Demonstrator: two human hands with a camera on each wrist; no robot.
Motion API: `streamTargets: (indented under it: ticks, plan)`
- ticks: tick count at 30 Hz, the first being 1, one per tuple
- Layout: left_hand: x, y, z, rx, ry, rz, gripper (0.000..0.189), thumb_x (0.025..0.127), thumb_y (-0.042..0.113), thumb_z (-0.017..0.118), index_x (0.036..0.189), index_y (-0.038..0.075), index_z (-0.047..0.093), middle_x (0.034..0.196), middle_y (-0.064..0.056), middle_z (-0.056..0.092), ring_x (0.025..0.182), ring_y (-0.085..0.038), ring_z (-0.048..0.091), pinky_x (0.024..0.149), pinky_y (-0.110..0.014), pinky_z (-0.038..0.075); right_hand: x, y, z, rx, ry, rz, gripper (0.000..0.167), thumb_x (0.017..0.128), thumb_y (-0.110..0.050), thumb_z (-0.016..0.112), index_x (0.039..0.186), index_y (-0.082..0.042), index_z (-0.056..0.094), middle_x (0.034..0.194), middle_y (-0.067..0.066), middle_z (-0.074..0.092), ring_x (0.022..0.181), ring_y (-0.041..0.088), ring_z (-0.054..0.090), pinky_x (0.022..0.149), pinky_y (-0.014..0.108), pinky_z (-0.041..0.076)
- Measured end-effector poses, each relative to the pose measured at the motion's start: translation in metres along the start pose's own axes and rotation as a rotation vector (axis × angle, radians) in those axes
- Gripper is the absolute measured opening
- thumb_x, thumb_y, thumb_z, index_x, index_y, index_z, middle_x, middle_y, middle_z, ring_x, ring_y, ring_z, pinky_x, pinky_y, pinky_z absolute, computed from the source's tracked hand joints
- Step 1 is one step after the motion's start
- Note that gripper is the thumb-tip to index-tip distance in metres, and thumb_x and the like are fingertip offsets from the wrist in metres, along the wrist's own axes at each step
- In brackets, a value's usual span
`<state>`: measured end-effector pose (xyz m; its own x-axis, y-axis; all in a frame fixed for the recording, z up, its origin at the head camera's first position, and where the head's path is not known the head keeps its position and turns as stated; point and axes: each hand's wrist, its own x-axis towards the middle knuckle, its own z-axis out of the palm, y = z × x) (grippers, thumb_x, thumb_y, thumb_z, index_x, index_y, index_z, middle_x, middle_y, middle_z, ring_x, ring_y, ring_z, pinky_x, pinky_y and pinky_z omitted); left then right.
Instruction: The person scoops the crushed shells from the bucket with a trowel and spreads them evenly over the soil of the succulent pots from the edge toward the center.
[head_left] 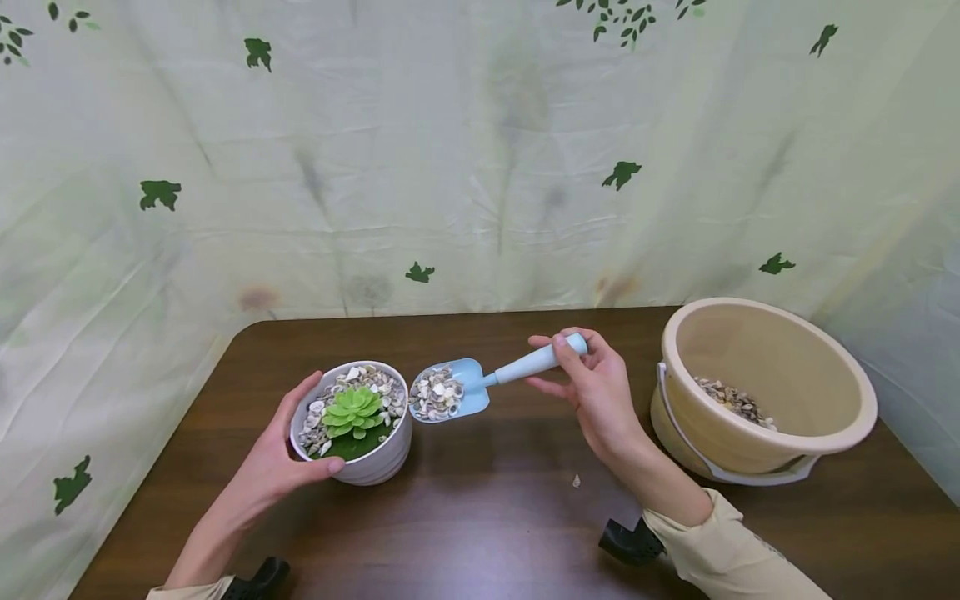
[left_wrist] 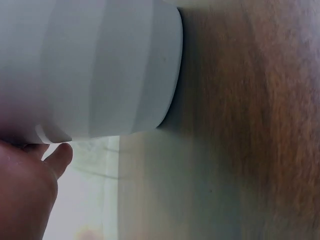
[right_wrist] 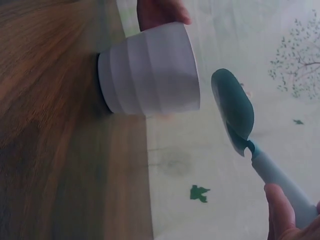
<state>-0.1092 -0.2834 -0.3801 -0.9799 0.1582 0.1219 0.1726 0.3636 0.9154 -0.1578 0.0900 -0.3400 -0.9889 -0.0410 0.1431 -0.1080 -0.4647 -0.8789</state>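
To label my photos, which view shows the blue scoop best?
Head view: the blue scoop shows from blade to handle end, shells inside. Right wrist shows its underside and part of the handle; left wrist, none.

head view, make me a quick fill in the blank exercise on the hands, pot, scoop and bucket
1. The right hand grips the light-blue scoop by its ____.
2. The left hand holds the white pot, and the leaves of the plant in it are coloured ____.
3. In the head view, the beige bucket stands to the ____ of the pot.

Missing words: handle; green; right.
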Motion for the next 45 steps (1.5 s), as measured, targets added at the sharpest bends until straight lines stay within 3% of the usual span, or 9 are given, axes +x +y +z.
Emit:
streamTargets:
  ticks: [15,22,25,28,31,34,37,42,45]
  plan:
    - [-0.002,0.001,0.011,0.009,0.077,0.006,0.109,0.075,0.003,0.082,0.158,0.029,0.015,0.157,-0.011,0.021,0.127,-0.005,0.033,0.093,-0.009,0.031,0.005,0.018,0.016,0.011,-0.005,-0.022,0.012,0.1,-0.008,0.056,0.105,-0.001,0.048,0.11,0.021,0.067,0.1,0.027,0.066,0.082,0.053,0.052]
    - [-0.006,0.002,0.018,0.048,0.146,-0.002,0.113,0.073,0.007,0.084,0.158,0.03,0.014,0.157,-0.009,0.02,0.134,-0.025,0.029,0.093,-0.008,0.027,0.004,0.019,0.018,-0.013,-0.011,-0.041,0.014,0.1,-0.007,0.058,0.105,-0.001,0.047,0.117,0.032,0.061,0.101,0.029,0.066,0.081,0.049,0.053]
    - [-0.006,0.003,0.019,0.075,0.168,-0.012,0.112,0.073,0.009,0.085,0.158,0.026,0.016,0.154,-0.01,0.023,0.133,-0.027,0.03,0.092,-0.008,0.027,0.004,0.018,0.019,-0.031,-0.017,-0.059,0.016,0.099,-0.008,0.059,0.107,-0.001,0.047,0.119,0.036,0.059,0.1,0.029,0.066,0.081,0.05,0.053]
    - [-0.008,0.004,0.018,0.095,0.158,-0.021,0.11,0.074,0.012,0.084,0.158,0.027,0.015,0.154,-0.01,0.023,0.134,-0.028,0.029,0.092,-0.009,0.026,0.005,0.018,0.02,-0.068,-0.032,-0.094,0.018,0.099,-0.008,0.06,0.108,0.0,0.046,0.116,0.034,0.061,0.098,0.029,0.066,0.081,0.051,0.053]
    - [-0.009,0.004,0.015,0.032,0.105,-0.023,0.104,0.08,0.01,0.079,0.158,0.03,0.013,0.158,-0.007,0.017,0.136,-0.027,0.026,0.093,-0.009,0.028,0.006,0.017,0.021,-0.105,-0.047,-0.129,0.019,0.098,-0.008,0.06,0.108,0.002,0.046,0.112,0.032,0.063,0.096,0.028,0.066,0.081,0.053,0.052]
    - [-0.01,0.003,0.012,-0.057,0.063,-0.012,0.099,0.084,0.005,0.072,0.158,0.031,0.012,0.16,-0.007,0.013,0.135,-0.019,0.027,0.093,-0.01,0.032,0.006,0.016,0.023,-0.121,-0.055,-0.148,0.019,0.098,-0.007,0.06,0.108,0.002,0.045,0.11,0.033,0.063,0.094,0.027,0.067,0.082,0.057,0.051]
    - [-0.011,0.002,0.012,-0.105,0.061,0.009,0.097,0.085,0.001,0.07,0.159,0.026,0.013,0.159,-0.011,0.014,0.129,-0.009,0.033,0.093,-0.011,0.036,0.005,0.015,0.025,-0.134,-0.062,-0.158,0.019,0.098,-0.007,0.06,0.107,0.001,0.045,0.107,0.03,0.065,0.092,0.027,0.068,0.082,0.056,0.051]
    - [-0.011,0.001,0.014,-0.088,0.084,0.015,0.097,0.084,0.002,0.072,0.158,0.025,0.014,0.155,-0.013,0.021,0.125,-0.009,0.039,0.091,-0.012,0.038,0.006,0.014,0.026,-0.175,-0.085,-0.18,0.021,0.098,-0.01,0.06,0.108,-0.001,0.044,0.107,0.026,0.066,0.092,0.027,0.068,0.082,0.054,0.051]
    - [-0.011,0.001,0.015,-0.021,0.112,0.008,0.101,0.081,0.005,0.077,0.158,0.03,0.015,0.154,-0.009,0.022,0.128,-0.015,0.034,0.093,-0.01,0.032,0.006,0.013,0.027,-0.194,-0.103,-0.196,0.021,0.099,-0.011,0.059,0.108,-0.001,0.044,0.107,0.024,0.067,0.094,0.028,0.068,0.082,0.052,0.052]
